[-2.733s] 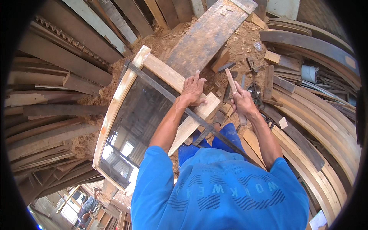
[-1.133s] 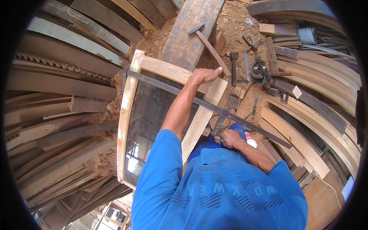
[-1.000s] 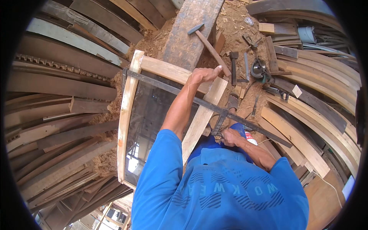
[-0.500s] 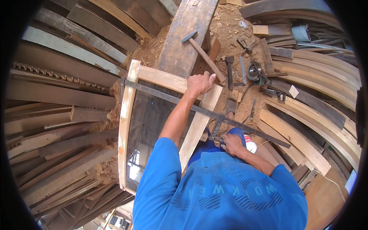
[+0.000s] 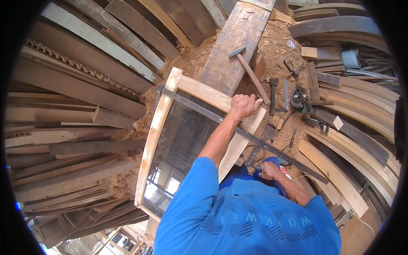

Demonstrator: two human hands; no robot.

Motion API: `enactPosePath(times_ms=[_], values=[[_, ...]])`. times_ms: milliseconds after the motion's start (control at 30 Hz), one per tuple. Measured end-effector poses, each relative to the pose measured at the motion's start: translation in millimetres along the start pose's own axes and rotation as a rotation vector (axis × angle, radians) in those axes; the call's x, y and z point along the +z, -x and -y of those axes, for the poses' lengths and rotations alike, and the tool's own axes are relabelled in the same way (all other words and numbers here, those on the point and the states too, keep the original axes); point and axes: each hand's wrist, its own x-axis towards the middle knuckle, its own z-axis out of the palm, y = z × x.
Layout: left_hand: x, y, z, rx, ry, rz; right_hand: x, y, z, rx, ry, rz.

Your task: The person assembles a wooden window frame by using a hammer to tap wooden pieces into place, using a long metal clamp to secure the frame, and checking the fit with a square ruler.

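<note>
A glazed wooden frame [image 5: 157, 131] lies tilted before me, its dark pane [image 5: 180, 131] reflecting beams and light. Across it runs a long metal bar clamp [image 5: 204, 111], one end hooked over the frame's left side. My left hand [image 5: 245, 106] is closed on the frame's far right corner, beside the clamp bar; its fingertips are partly hidden. Low on the right, my right hand [image 5: 270, 171] grips the handle end of the clamp's sliding jaw [image 5: 253, 154]. A hammer [image 5: 251, 75] lies on the thick plank [image 5: 231, 46], its handle reaching near my left hand.
Boards [image 5: 72, 114] are stacked along the left, and curved timbers [image 5: 361, 97] along the right. On the shavings-covered ground lie a dark chisel-like tool [image 5: 273, 93], a circular power tool [image 5: 298, 98] and a hand plane [image 5: 316, 124]. A pale blue bucket [image 5: 350, 58] stands among the timbers.
The whole view has shifted, so the scene sits farther right and slightly lower. Both hands keep their places on the frame and the clamp; the right hand has turned slightly at the handle.
</note>
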Motion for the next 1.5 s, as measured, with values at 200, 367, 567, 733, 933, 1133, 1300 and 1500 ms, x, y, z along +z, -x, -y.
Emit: enactPosePath(times_ms=[200,367,567,733,933,1133,1300,1500], values=[[7,3,-2,0.011,-0.02,-0.003,-1,3,-1,-0.082,-0.035,-0.046],[16,7,-14,0.035,-0.022,0.061,12,15,1,0.019,-0.021,-0.027],[9,12,-10,0.044,0.144,-0.057,-15,35,34,0.131,0.116,0.026],[0,44,98,0.098,0.479,-1.011,-150,50,109,-0.206,-0.213,-0.373],[-15,154,274,-0.55,0.004,-0.985,-261,-72,106,-0.029,0.021,-1.008],[24,227,355,-0.821,0.114,-0.487,-253,-139,86,-0.163,-0.179,-0.69],[9,218,340,-0.94,0.233,-0.361,-215,-76,42,-0.004,-0.516,-0.807],[6,216,344,-1.031,0.206,-0.343,-179,-69,-57,0.425,-0.575,-0.776]])
